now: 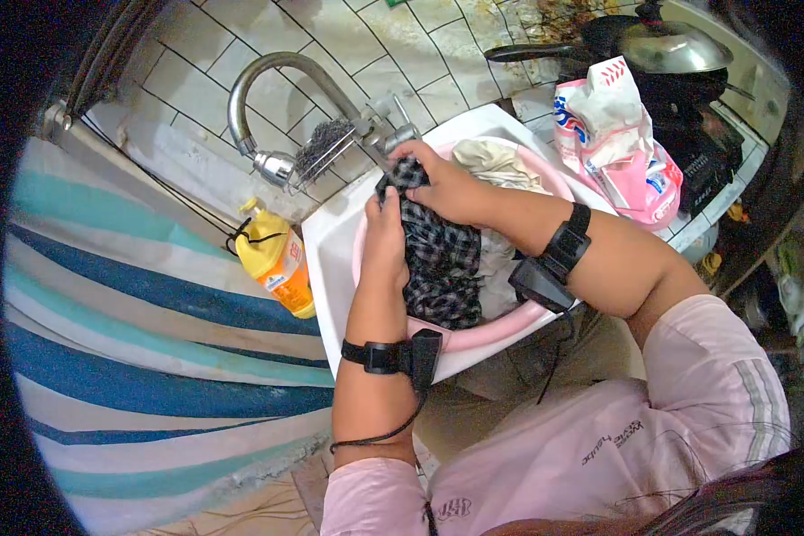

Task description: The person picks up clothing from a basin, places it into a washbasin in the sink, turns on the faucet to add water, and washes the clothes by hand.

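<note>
A black and grey checked cloth garment [439, 259] hangs from my two hands into a pink basin [500, 323]. My left hand [386, 237] grips its upper edge, thumb pointing up. Slightly higher and to the right, my right hand [438, 183] pinches a bunched part of the same garment. Both hands are close together over the basin's far left side. Pale cream clothing [496, 165] lies in the basin beside the checked one, partly covered by my right forearm. The basin sits inside a white sink [330, 246].
A curved metal faucet [286, 62] rises behind the sink, near a wire rack with a scouring pad [326, 147]. Left of the sink stands a yellow bottle [277, 259] by a striped curtain [152, 295]. To the right are a pink-and-white detergent bag [612, 143] and a lidded pan [674, 49].
</note>
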`<state>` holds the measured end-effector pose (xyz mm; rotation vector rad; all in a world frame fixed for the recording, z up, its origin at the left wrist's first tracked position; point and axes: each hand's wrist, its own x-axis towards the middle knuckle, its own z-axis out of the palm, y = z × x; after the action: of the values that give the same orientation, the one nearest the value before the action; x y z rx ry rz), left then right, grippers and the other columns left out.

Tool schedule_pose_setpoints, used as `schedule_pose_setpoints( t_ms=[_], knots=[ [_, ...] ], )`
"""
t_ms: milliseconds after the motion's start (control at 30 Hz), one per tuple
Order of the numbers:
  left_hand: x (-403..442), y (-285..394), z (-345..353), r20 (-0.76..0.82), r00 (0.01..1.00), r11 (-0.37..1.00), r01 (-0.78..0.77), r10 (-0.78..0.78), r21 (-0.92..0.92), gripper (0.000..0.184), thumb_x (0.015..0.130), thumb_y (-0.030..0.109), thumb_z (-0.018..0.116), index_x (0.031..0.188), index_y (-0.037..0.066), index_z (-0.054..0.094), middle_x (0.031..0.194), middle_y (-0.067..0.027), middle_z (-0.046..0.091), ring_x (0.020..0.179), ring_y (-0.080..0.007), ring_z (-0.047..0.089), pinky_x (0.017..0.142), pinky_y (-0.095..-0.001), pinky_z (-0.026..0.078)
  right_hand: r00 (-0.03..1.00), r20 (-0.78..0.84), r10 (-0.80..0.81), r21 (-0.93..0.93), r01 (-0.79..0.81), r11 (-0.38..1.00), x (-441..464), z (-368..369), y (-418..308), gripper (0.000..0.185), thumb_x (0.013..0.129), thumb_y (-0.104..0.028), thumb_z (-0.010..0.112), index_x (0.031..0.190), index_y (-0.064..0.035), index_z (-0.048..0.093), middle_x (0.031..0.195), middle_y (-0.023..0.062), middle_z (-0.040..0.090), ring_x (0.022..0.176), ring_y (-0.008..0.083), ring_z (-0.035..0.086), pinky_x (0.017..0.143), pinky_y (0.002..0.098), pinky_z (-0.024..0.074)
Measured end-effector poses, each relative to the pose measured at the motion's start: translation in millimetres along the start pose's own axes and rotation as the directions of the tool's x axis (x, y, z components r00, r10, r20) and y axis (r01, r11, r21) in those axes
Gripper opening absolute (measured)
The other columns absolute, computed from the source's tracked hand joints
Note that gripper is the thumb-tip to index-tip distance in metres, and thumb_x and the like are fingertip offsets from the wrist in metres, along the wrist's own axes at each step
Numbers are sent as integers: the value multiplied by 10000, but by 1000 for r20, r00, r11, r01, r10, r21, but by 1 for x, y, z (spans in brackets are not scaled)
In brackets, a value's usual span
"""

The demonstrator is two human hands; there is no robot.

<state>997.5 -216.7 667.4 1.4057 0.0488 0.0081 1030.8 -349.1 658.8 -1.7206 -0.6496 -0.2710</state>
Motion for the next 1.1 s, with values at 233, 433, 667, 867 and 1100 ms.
schedule_pose_setpoints(
  t_ms=[233,433,667,867,1100],
  knots=[
    [2,3,-2,99,972,976,216,-214,-5,443,950,398,379,1159,25,495,1031,-135,608,898,-246,623,753,-370,514,993,108,-47,89,37,995,-2,2,-14,218,864,-157,562,1040,-70,467,918,90,531,915,181,528,790,320,422],
    [-1,4,5,74,997,993,-14,23,-118,381,960,345,373,1118,27,513,1012,-120,611,901,-235,617,764,-368,509,998,-54,-30,-174,20,985,-2,4,-10,277,900,-298,523,953,-26,505,798,195,576,769,313,584,682,390,445],
    [-10,4,12,12,996,977,92,-92,-192,402,961,365,362,1130,34,513,1049,-131,609,929,-263,608,813,-402,492,987,-30,-160,-315,143,938,-5,7,-15,305,908,-311,454,883,-23,553,795,226,592,747,411,574,665,471,436],
    [-11,11,12,47,987,984,157,-154,-86,415,952,376,380,1133,28,517,1040,-130,615,918,-260,614,784,-390,503,997,-28,-74,-394,57,917,-13,13,-30,297,911,-289,431,847,-27,553,796,230,582,747,422,556,668,486,429],
    [-7,3,14,100,991,976,109,-91,-189,408,922,381,441,1130,41,526,1038,-114,621,921,-241,617,745,-384,507,995,-92,-26,-403,-13,915,2,5,-6,294,916,-273,417,855,-21,554,817,231,583,774,419,556,683,488,430]
  ],
)
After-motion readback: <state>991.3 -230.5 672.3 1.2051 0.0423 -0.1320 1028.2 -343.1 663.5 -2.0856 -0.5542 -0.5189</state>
